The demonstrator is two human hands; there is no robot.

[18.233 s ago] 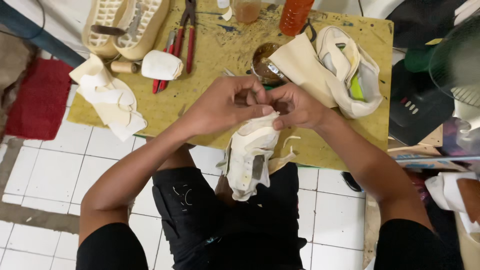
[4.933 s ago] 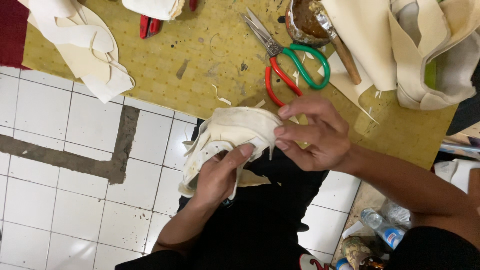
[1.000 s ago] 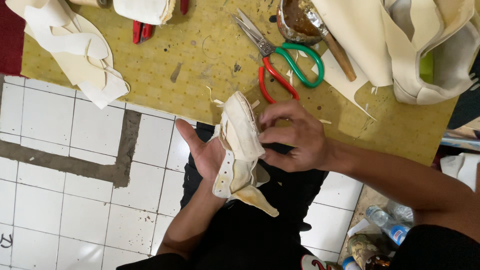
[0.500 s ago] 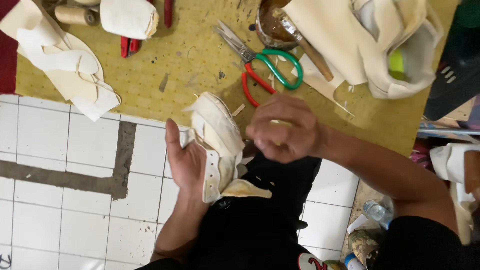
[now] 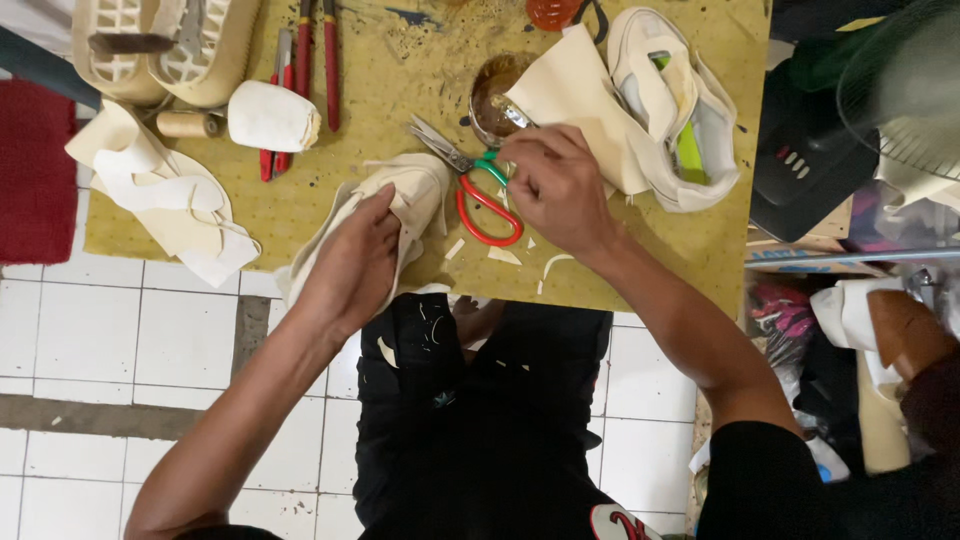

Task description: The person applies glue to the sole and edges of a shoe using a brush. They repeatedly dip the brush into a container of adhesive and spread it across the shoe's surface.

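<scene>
Right hand [image 5: 560,190] moved onto one scissors [image 5: 480,190]

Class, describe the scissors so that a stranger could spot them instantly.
Find the yellow worktable. The scissors lie at its middle, under the right hand, beside the cream shoe upper. One handle loop is red, one green; the pliers have straight red handles.

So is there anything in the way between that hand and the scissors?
Nothing visible blocks them. The right hand is already over the green handle loop of the scissors, its fingers at or on it; I cannot tell if they grip. The left hand presses the cream shoe upper on the yellow table beside them.
</scene>
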